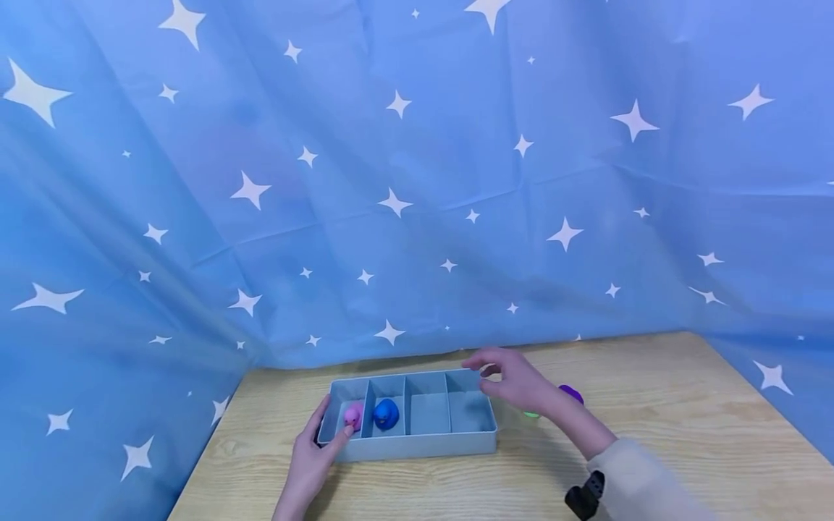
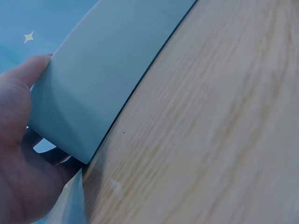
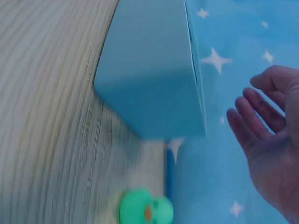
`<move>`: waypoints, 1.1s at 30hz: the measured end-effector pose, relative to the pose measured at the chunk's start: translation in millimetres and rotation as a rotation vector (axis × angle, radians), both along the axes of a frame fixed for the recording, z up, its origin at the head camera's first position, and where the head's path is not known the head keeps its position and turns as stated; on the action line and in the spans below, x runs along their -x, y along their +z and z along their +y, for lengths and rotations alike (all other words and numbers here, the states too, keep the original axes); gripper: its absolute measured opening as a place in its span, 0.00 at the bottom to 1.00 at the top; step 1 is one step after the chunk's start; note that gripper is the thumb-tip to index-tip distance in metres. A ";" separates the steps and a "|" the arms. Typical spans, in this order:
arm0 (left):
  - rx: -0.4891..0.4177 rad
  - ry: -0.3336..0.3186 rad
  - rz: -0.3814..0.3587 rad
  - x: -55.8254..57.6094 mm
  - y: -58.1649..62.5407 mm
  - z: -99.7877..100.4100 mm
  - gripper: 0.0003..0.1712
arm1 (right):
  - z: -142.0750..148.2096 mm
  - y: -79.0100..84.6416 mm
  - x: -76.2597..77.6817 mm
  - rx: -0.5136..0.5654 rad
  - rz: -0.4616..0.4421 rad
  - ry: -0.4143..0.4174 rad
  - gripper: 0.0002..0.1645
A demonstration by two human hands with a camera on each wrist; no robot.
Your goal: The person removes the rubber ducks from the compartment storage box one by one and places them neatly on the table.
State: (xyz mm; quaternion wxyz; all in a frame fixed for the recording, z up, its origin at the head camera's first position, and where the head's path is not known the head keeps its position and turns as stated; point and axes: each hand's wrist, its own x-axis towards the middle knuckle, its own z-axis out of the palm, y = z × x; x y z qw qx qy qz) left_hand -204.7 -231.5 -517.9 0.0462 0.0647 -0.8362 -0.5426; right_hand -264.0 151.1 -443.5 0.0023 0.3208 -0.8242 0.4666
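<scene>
A grey-blue divided box (image 1: 417,446) with a row of compartments stands on the table. In its leftmost compartment is a pink rubber duck (image 1: 352,414), and in the one beside it a blue rubber duck (image 1: 386,414). My left hand (image 1: 308,457) grips the box's left end, thumb over the front rim and fingers round the side wall. Over the box's right end, my right hand (image 1: 517,381) hovers with loosely bent fingers and nothing between them. A green rubber duck (image 3: 140,210) lies off the box's right end, mostly hidden by my right arm in the head view.
Behind my right forearm, part of a purple object (image 1: 572,393) shows on the wooden table (image 1: 664,412). A blue curtain (image 1: 430,174) with white stars hangs along the table's back and both sides.
</scene>
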 end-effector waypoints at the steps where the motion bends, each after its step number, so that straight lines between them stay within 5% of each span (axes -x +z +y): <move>1: 0.003 0.000 -0.001 0.2 0.2 0.3 0.49 | -7.1 0.0 0.4 0.010 -0.011 0.015 0.21; 14: -0.001 0.009 -0.035 -1.8 0.3 2.2 0.51 | -92.4 -8.6 -6.5 -0.052 -0.100 0.104 0.22; 33: -0.021 -0.014 0.028 -1.6 -1.8 0.9 0.49 | -158.8 -15.2 6.9 -0.287 -0.064 0.045 0.18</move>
